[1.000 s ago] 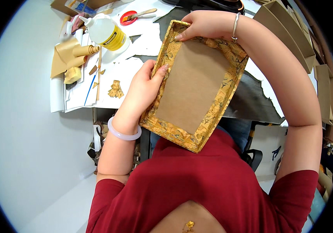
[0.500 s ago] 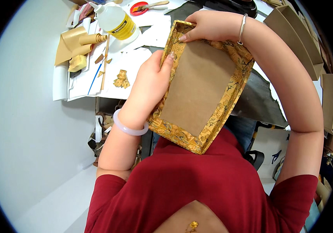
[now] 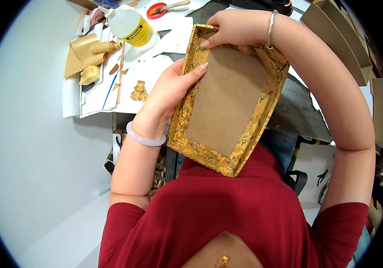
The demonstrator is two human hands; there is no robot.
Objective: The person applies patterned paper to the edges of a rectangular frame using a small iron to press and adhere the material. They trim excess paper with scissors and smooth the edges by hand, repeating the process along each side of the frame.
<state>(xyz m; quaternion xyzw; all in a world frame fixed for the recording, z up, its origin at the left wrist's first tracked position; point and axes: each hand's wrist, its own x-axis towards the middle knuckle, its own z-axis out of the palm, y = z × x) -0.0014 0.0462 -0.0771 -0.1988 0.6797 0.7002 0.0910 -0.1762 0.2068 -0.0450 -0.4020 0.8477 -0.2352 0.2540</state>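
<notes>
A shallow rectangular box (image 3: 227,100) is held up tilted in front of my chest, its inside facing me. Gold patterned fabric lines its walls and the border of its floor; the middle of the floor is bare brown board. My left hand (image 3: 172,89) grips the left wall, thumb over the rim onto the inner side. At the far end, my right hand (image 3: 234,29) is closed over the far wall, its thumb pressing the fabric inside the upper left corner. The fingers behind the box are hidden.
On the table, left, stand a glue bottle (image 3: 131,29), a brush (image 3: 169,7) on a red lid, a yellow sponge (image 3: 90,75), rolled brown paper (image 3: 82,53) and gold fabric scraps (image 3: 139,91). Brown board trays (image 3: 339,40) are stacked at the right.
The box has shifted slightly left along with both hands. My left thumb has moved further over the rim toward the inside of the box.
</notes>
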